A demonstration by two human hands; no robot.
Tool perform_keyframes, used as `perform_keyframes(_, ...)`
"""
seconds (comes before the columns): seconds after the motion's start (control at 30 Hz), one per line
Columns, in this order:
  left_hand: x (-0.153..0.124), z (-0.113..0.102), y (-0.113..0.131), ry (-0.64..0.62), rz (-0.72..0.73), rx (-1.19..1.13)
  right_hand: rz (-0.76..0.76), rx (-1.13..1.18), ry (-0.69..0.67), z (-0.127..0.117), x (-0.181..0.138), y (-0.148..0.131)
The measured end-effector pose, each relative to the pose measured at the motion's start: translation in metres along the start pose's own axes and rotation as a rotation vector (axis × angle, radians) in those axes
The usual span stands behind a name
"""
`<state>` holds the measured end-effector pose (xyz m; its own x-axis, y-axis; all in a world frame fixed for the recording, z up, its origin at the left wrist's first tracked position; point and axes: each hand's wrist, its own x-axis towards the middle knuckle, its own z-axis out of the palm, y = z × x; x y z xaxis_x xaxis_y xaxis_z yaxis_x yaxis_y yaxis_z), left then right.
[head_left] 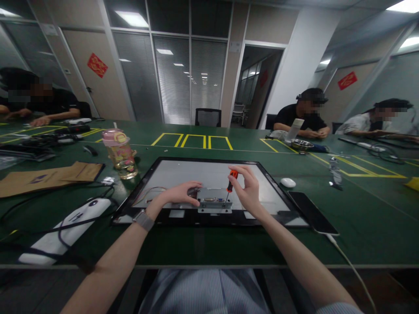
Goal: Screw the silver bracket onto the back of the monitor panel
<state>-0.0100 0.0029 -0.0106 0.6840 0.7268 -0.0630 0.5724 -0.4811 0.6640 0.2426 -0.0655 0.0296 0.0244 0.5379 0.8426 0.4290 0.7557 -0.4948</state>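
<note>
A screwdriver [233,179] with an orange and black handle stands nearly upright, held between the thumb and fingers of my right hand [249,187]. Its thin shaft points down at the right part of a metal bracket [214,208] that carries a row of connector ports. My left hand [183,193] curls its thumb and fingers round a dark rounded object [193,192] at the bracket's left end; what that is, I cannot make out. Underneath lies a display panel [209,168] with a pale grey back and a black frame. Thin wires run across the panel's left side.
Left of the panel are a pink-lidded cup [119,155], a paper bag [49,176] and a white power strip [70,229] with black cables. On the right lie a phone [312,211] on a white cable and a white earbud case [288,182]. Several people sit around the green table [209,246].
</note>
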Motion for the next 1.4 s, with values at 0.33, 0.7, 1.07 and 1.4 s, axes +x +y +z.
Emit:
perform_keyframes(0.33,0.000,0.000,0.000,-0.001,0.004,0.021,0.291,0.333,0.030,-0.001,0.002,0.013)
perform_keyframes(0.7,0.000,0.000,-0.003,0.004,0.018,0.038,0.304,0.414,0.007,0.000,0.001,0.014)
perform_keyframes(1.07,-0.001,-0.002,0.003,-0.009,-0.008,0.028,0.354,0.564,-0.057,0.001,0.003,0.009)
perform_keyframes(1.4,-0.001,0.000,0.004,0.005,-0.002,0.035,0.380,0.599,-0.117,0.001,0.004,0.009)
